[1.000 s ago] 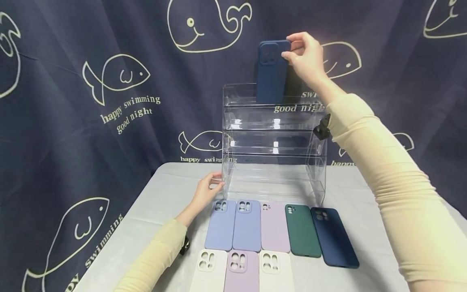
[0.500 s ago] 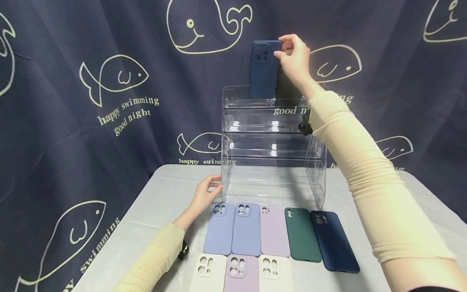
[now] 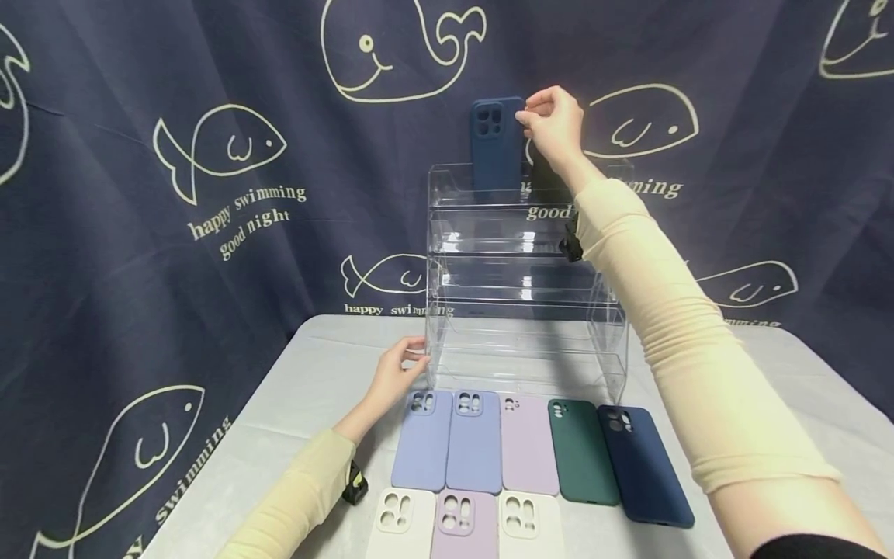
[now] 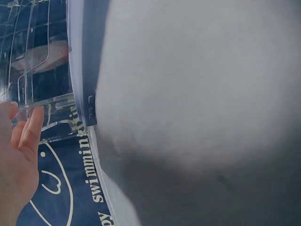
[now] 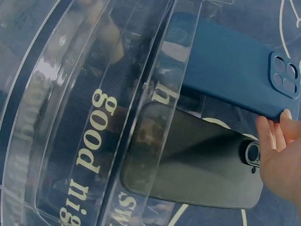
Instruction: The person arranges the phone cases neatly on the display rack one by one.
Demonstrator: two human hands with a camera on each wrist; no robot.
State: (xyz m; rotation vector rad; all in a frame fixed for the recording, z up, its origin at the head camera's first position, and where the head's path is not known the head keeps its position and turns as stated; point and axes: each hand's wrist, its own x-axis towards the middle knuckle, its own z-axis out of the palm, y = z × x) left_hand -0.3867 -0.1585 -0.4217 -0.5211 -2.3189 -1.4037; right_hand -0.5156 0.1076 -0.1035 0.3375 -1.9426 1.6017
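At the top tier of a clear display rack (image 3: pixel 513 303), my right hand (image 3: pixel 556 128) pinches a blue phone case (image 3: pixel 497 140) by its upper right corner. The case stands upright, camera cut-outs up, its lower end behind the tier's clear front. In the right wrist view a black phone case (image 5: pixel 202 160) leans in the same tier beside the blue phone case (image 5: pixel 225 66); in the head view my right hand and wrist partly cover it. My left hand (image 3: pixel 393 373) holds the rack's left side low down, thumb and fingertips at the edge of the clear panel.
Before the rack lies a row of phone cases: two light blue (image 3: pixel 421 446), a lilac (image 3: pixel 528 450), a green (image 3: pixel 585 458) and a dark blue one (image 3: pixel 649 473). Nearer are two white cases (image 3: pixel 401 539) with a lilac one between. A patterned curtain (image 3: pixel 230 326) hangs behind.
My right hand has moved left and lower with the blue phone case, sliding it along the top tier away from the black case. My left hand stays at the rack's side.
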